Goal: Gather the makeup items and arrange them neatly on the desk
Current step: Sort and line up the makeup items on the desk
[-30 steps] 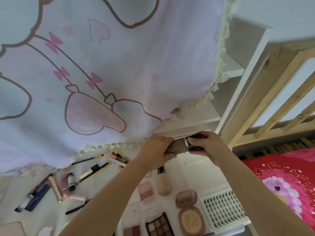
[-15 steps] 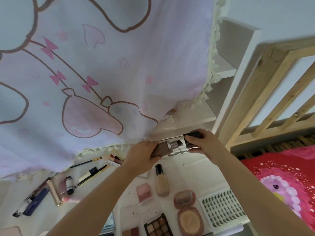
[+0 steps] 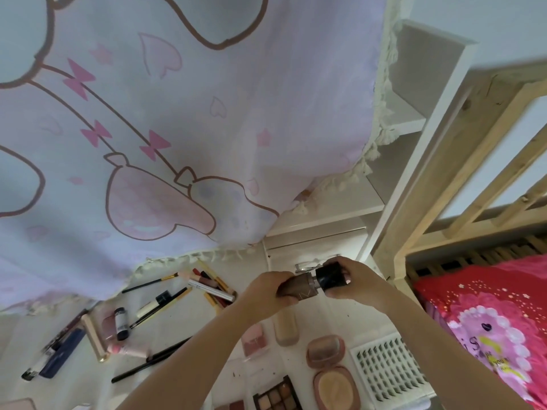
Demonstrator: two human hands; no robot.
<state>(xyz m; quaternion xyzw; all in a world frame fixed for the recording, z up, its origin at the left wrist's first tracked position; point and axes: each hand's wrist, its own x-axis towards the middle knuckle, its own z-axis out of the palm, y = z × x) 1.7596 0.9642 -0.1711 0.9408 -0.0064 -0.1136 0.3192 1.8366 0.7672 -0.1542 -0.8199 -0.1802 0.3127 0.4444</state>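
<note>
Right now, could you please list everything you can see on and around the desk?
Bottle: one, brown, black cap, held above the desk.
Foundation bottle: one, beige, lying below the hands.
Compacts: two, pinkish, desk front right.
Eyeshadow palette: one, brown shades, bottom edge.
Lash tray: one, white, right of the compacts.
Pencils and brushes: several, mixed colours, scattered left.
Curtain: one, lilac with pink bows, hanging above.
Bedding: red and pink, right.
Left hand: grips the bottle body.
Right hand: grips the cap.
</note>
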